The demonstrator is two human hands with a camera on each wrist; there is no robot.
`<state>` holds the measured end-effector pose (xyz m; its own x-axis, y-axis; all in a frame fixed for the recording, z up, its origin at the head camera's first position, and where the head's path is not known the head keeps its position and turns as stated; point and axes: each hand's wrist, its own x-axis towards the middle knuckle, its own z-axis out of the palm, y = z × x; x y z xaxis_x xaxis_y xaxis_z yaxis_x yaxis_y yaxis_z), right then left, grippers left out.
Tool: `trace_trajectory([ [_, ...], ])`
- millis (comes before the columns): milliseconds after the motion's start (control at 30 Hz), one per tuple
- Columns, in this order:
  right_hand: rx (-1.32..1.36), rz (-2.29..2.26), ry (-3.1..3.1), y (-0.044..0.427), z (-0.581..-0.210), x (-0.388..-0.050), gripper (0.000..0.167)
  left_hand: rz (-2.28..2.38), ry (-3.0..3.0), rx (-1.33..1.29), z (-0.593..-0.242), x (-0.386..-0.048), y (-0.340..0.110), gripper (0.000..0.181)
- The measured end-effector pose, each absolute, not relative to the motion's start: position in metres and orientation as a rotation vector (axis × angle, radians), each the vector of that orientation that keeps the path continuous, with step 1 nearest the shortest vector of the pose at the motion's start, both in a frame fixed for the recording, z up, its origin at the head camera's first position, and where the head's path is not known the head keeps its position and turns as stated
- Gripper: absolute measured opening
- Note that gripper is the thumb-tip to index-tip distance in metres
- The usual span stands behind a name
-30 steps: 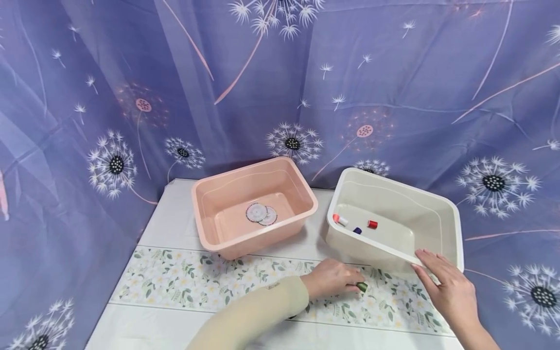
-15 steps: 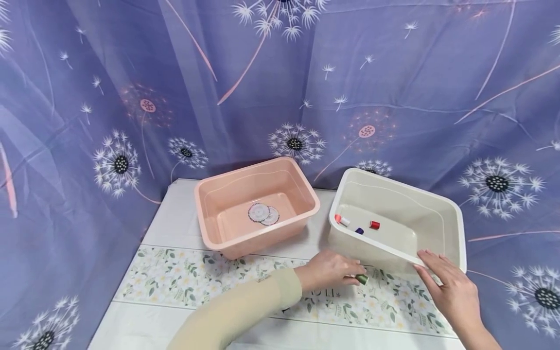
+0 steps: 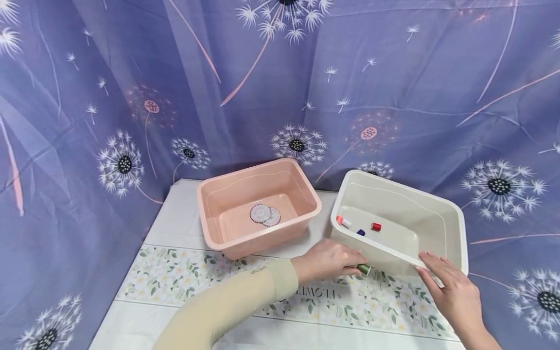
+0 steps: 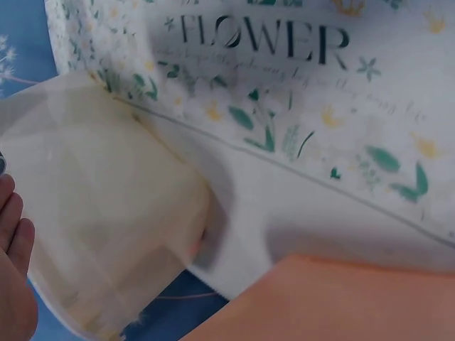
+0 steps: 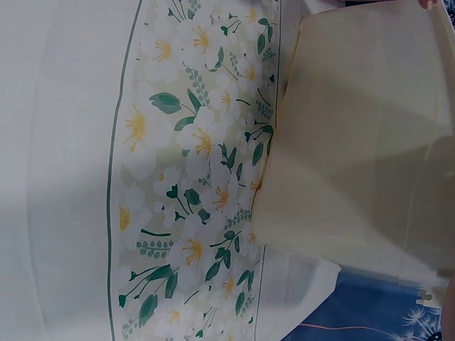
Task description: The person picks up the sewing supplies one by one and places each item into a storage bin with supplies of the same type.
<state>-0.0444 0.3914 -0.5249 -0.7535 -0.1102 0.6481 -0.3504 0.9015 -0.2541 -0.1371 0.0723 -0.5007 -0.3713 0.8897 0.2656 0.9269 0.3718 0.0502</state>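
Note:
In the head view the left hand pinches a green thread spool at its fingertips, low in front of the white bin. The right hand rests on the bin's front rim near its right corner, fingers fairly straight. Inside the bin lie a red spool, a dark blue spool, a white spool and a pinkish one. The left wrist view has part of a hand at its left edge beside the bin. The right wrist view shows the bin's outer wall.
A pink bin stands to the left, holding two overlapping round discs with dotted edges. Beneath everything is a white cloth with a floral band. A purple dandelion curtain hangs behind and at the sides.
The left hand has moved slightly up toward the white bin with the green spool, uncovering printed letters on the cloth. The right hand has stayed on the rim. The head view has shifted slightly.

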Motion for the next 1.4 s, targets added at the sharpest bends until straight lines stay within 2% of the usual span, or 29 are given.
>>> trace_trajectory([
  [400, 0.329, 0.486, -2.407, 0.393, -0.525, -0.045, 0.077, -0.373, -2.388, -1.613, -0.474, -0.151, 0.075, 0.033],
  [1400, 0.339, 0.475, -2.391, 0.390, -0.522, -0.045, 0.077, -0.292, -2.488, -1.443, -0.435, -0.186, 0.096, 0.040],
])
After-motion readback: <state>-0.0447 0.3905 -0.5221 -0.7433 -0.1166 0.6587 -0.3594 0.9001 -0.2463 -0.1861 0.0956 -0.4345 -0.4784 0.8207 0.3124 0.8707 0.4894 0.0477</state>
